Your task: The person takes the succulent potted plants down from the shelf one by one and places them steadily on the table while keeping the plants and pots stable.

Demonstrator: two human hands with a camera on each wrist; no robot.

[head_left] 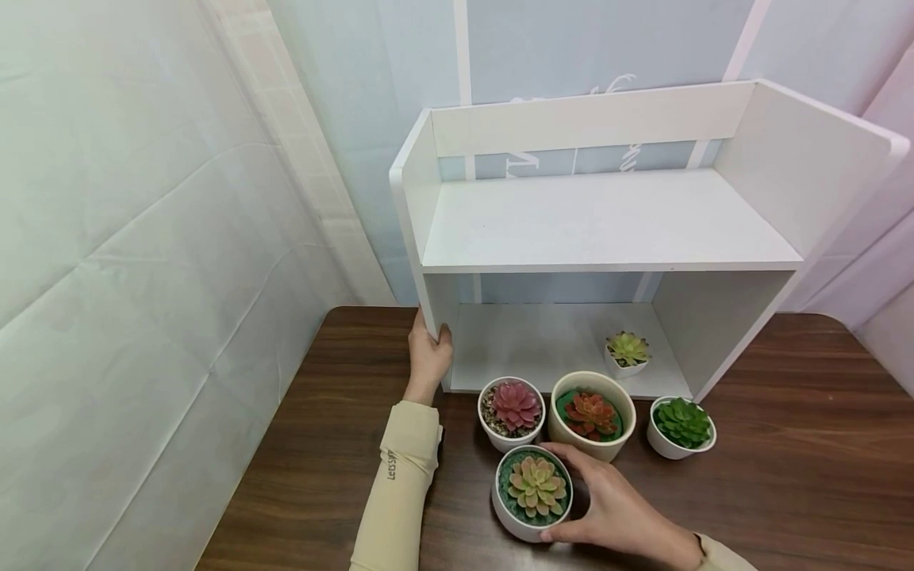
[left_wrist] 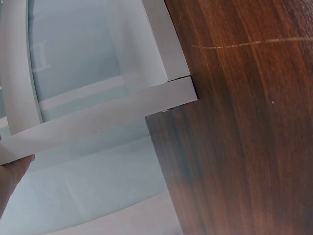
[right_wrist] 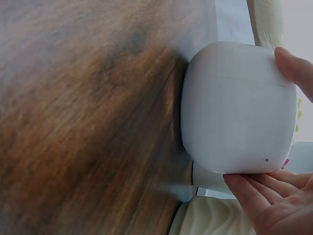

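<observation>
My left hand point(head_left: 428, 357) grips the lower front edge of the left side panel of a white two-tier shelf point(head_left: 607, 218); the thumb is in front and the other fingers are mostly hidden. In the left wrist view only part of that hand point(left_wrist: 13, 178) shows against the panel. My right hand point(head_left: 617, 507) holds a round white pot with a yellow-green succulent point(head_left: 537, 486), thumb on the near side, fingers on the far side. The right wrist view shows the pot's smooth wall point(right_wrist: 239, 107), its base at or close to the tabletop.
Just behind the held pot stand a pink succulent point(head_left: 516, 406) and a red succulent point(head_left: 591, 415) in a larger cream pot. A green succulent point(head_left: 682, 423) sits to the right on the brown table point(head_left: 807, 476). On the shelf's lower board is a small potted succulent point(head_left: 627, 349).
</observation>
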